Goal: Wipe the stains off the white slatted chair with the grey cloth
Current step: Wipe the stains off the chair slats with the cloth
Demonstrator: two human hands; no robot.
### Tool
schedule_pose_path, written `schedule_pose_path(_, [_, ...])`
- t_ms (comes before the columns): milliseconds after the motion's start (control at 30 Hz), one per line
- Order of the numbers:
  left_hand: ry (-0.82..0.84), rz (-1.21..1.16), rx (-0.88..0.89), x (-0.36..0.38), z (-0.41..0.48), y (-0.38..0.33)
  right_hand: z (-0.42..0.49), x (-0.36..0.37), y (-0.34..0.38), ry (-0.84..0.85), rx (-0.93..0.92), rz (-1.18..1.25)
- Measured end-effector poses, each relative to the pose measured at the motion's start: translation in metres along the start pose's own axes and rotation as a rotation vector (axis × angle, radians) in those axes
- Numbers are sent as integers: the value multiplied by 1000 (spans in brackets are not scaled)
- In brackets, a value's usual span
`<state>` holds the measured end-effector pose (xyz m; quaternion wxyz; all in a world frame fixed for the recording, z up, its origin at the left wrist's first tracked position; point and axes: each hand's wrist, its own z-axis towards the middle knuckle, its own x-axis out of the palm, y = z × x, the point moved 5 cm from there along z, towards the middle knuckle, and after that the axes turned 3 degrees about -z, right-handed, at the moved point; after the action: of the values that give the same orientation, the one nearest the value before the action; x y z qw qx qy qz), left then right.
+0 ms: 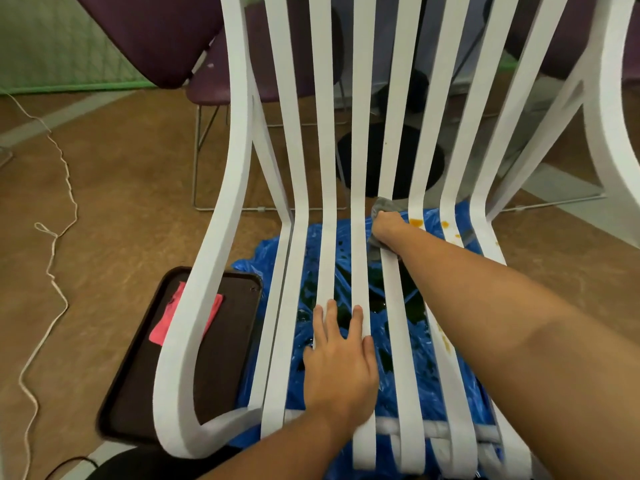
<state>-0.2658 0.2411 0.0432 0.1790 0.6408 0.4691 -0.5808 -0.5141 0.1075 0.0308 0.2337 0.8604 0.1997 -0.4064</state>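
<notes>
- The right grip is curling round the grey cloth, pressing it onto the white slatted chair at the seat-back bend.
- Orange stains are showing on slats just right of that grip.
- The left grip is resting flat on the seat slats, fingers straight, holding nothing.
- A blue plastic sheet is lying beneath both grips.

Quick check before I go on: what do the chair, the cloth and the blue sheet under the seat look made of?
The chair looks like painted wood or moulded plastic: smooth matt white bent slats, no grain showing. The cloth is soft grey fabric, bunched in the right hand; its weave is too small to tell. The sheet looks like thin glossy plastic film, crinkled, with bright glints.
</notes>
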Motion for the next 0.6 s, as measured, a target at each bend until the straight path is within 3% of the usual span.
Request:
schedule_pose_path(267, [-28,1,1,2,0,1,-10,17,-9,-47,34,45])
schedule_pose_path(600, [-59,19,7,-1,1,1,-77,49,-36,-97,55,395])
